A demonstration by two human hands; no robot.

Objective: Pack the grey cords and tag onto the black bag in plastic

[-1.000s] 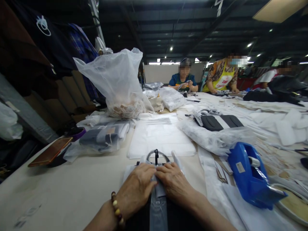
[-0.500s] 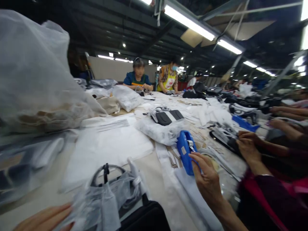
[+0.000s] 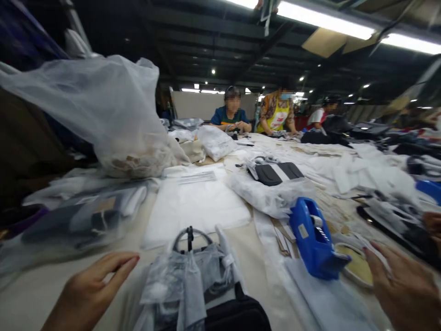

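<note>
A handbag [image 3: 220, 312] with a black body lies before me, its grey handle and fittings wrapped in translucent film. To its left is my left hand [image 3: 91, 292], apart from the bag, thumb and forefinger meeting at the tips; anything pinched there is too small to make out. On the right, my right hand [image 3: 404, 280] is blurred beside a tape roll [image 3: 356, 266]. A pale strip shows by its fingers, but I cannot tell whether it is held. The blue tape dispenser [image 3: 315, 243] stands between the handbag and my right hand.
White sheets [image 3: 193, 202] lie beyond the handbag. A wrapped dark bag [image 3: 86, 216] and a big translucent sack [image 3: 127, 119] sit at left. Farther off is a black-and-white bag [image 3: 279, 174] on plastic. Co-workers sit across the table; another person's hand [image 3: 432, 225] is at the right edge.
My left hand has come away from the handbag's wrapping and its fingertips now meet. My right hand has left the tape dispenser, moving right. The view has turned left.
</note>
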